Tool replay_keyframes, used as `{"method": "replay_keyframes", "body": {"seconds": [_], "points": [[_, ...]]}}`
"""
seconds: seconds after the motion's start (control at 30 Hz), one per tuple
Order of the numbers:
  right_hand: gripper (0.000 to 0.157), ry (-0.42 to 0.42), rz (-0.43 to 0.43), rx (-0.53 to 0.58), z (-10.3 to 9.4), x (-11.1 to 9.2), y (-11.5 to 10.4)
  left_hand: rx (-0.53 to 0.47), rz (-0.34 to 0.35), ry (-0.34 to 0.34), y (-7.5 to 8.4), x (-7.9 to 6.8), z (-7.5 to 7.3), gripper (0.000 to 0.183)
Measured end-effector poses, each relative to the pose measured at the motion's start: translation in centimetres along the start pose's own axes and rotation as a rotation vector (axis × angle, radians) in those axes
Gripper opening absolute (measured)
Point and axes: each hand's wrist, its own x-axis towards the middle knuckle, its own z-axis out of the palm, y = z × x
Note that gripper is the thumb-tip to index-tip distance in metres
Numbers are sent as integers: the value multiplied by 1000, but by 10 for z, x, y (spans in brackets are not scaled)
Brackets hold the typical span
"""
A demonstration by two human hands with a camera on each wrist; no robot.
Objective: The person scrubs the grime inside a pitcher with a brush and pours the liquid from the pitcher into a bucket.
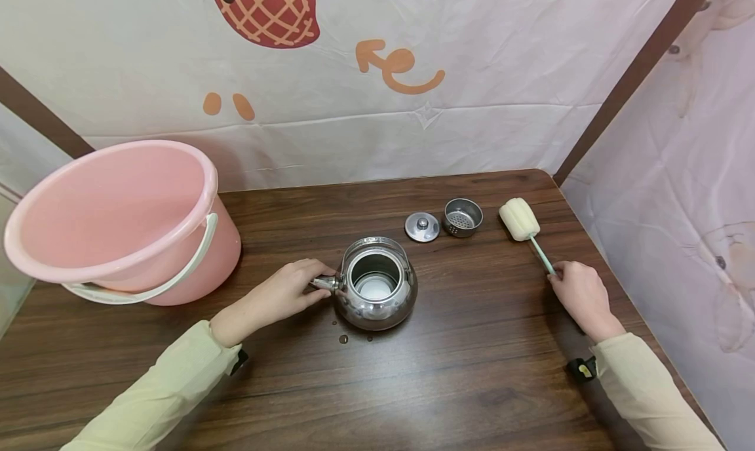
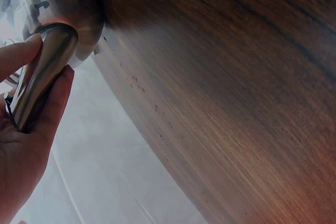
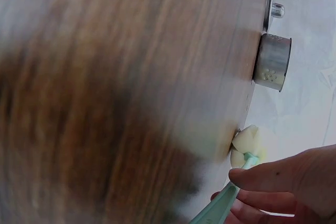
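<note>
A shiny steel teapot [image 1: 377,313] stands lidless on the wooden table, its bail handle over the back of the open mouth. My left hand [image 1: 297,287] grips the spout [image 2: 44,72] on the pot's left side, thumb and fingers on either side of it. Over at the right, my right hand [image 1: 582,295] pinches the pale green handle [image 3: 223,203] of a sponge brush [image 1: 519,219]. The brush's cream sponge head appears to touch the table. Between pot and brush lie the steel lid [image 1: 421,227] and a perforated strainer cup [image 1: 463,217].
A large pink bucket [image 1: 227,241] with a white handle stands at the table's left. Small water drops [image 1: 344,339] lie on the wood just in front of the teapot. A printed cloth wall [image 1: 501,110] rises behind the table, and another cloth wall borders the right edge.
</note>
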Motion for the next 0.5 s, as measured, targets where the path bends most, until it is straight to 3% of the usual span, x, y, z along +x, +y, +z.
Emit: {"method": "replay_keyframes", "body": {"seconds": [0.23, 0.5], "points": [[25, 10, -4, 4, 0, 0, -1, -4, 4, 4, 0, 0, 0, 25], [29, 106, -82, 1, -1, 1, -8, -9, 8, 8, -1, -1, 1, 25]]}}
